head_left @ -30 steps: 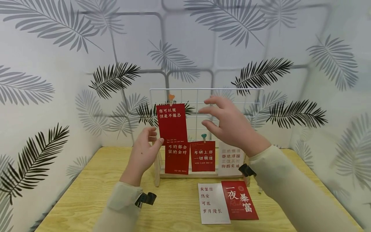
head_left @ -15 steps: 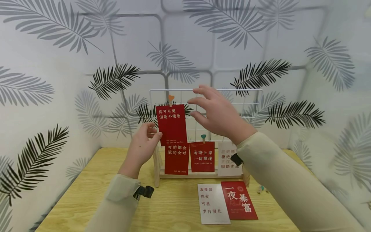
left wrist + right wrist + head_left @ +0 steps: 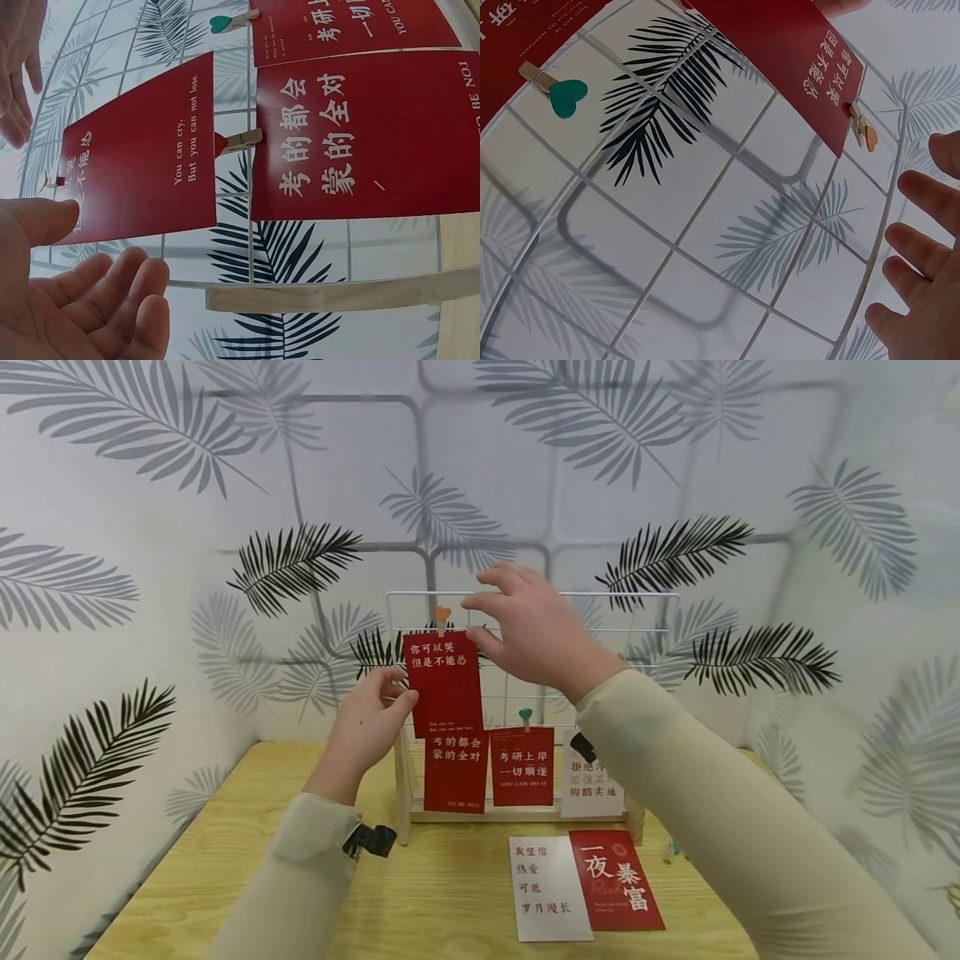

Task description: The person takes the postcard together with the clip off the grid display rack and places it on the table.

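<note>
Left of frame centre, the red rectangular paper card point(image 3: 444, 689) hung, long axis near upright, from an orange heart-topped wooden clip point(image 3: 443, 613), the loosely curled, empty left hand point(image 3: 367, 717) nearer, at its left edge, the spread-fingered, empty right hand point(image 3: 536, 628) by its upper right corner.

Yellow wood-grain desk point(image 3: 435, 893). Toward the rear stands a wire rack with a wooden base point(image 3: 517, 815); before it lie a white card point(image 3: 551, 891) and an adjoining red card point(image 3: 619, 881), with small, indistinct items point(image 3: 669, 853) to their right.
</note>
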`<action>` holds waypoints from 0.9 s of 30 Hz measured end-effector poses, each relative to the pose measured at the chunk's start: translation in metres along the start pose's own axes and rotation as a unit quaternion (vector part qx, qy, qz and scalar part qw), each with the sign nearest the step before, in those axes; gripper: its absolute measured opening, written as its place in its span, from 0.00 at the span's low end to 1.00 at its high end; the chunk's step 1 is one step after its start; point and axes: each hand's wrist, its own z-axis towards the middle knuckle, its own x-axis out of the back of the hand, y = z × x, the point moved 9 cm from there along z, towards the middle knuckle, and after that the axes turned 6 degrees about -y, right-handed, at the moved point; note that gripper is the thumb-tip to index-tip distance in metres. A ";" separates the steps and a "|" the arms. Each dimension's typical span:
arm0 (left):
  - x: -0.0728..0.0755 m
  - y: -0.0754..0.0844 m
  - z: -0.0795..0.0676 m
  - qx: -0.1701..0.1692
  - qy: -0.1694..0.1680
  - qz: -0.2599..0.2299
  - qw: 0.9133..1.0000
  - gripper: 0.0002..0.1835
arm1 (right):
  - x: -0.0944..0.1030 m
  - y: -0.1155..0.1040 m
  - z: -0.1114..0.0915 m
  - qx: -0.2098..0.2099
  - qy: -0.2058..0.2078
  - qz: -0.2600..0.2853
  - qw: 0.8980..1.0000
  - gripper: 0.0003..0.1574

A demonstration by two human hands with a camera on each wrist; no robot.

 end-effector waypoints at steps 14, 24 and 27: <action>0.000 0.009 0.008 0.001 -0.008 0.019 1.000 0.23 | -0.016 0.001 0.017 -0.047 -0.067 -0.039 0.996 0.32; -0.001 0.013 0.010 -0.002 0.008 0.029 1.000 0.20 | -0.025 -0.013 0.030 -0.045 -0.071 -0.062 0.994 0.25; 0.001 0.012 0.011 -0.004 0.016 0.030 0.999 0.20 | -0.026 -0.016 0.034 -0.045 -0.063 -0.066 0.995 0.20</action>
